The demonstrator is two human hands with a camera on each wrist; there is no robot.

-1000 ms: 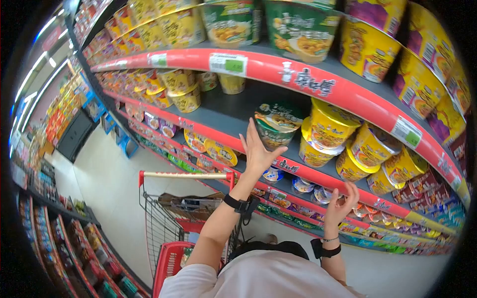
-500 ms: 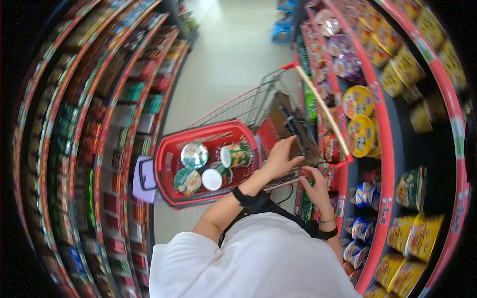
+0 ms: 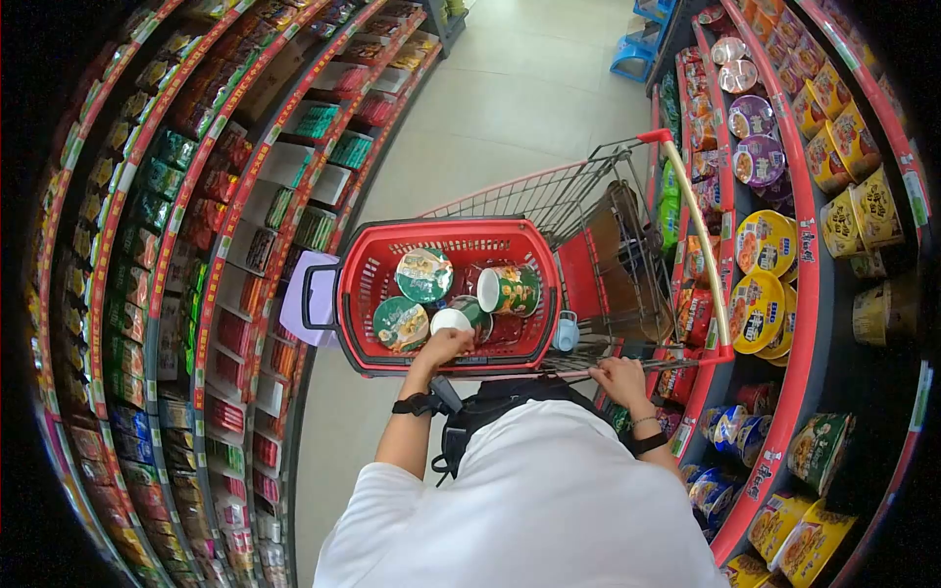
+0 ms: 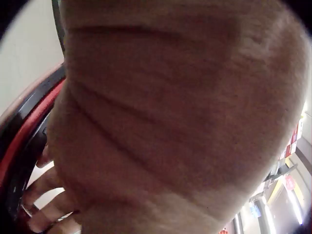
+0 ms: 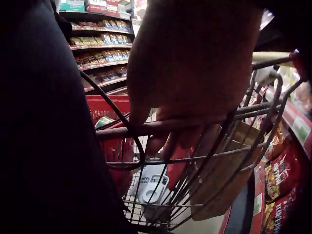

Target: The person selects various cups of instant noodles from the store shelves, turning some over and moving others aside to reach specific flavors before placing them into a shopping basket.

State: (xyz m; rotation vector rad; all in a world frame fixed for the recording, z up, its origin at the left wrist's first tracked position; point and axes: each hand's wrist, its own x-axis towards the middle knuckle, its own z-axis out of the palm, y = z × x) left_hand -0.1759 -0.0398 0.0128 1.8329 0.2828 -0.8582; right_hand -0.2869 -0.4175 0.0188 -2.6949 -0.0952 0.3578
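In the head view my left hand (image 3: 449, 345) is at the near rim of the red shopping basket (image 3: 358, 279), its bent fingers beside the white end of a tipped instant noodle cup (image 3: 451, 321). Its fingers (image 4: 48, 202) show only partly in the left wrist view, so I cannot tell what they hold. Other green instant noodle cups (image 3: 424, 274) lie in the basket. My right hand (image 3: 619, 377) grips the wire side of the shopping cart (image 3: 701, 240); in the right wrist view its fingers curl over the top wire (image 5: 156, 127).
The basket sits across the cart, with a brown box (image 3: 627, 255) and a light-blue-capped bottle (image 3: 566, 331) beside it. Noodle shelves (image 3: 799, 294) stand close on the right, packed snack shelves (image 3: 245, 245) on the left. The tiled aisle (image 3: 510, 88) runs ahead.
The view has swung from the shelf to the basket and cart. My left hand left the green noodle cup on the shelf and moved to the basket; my right hand moved onto the cart's wire.
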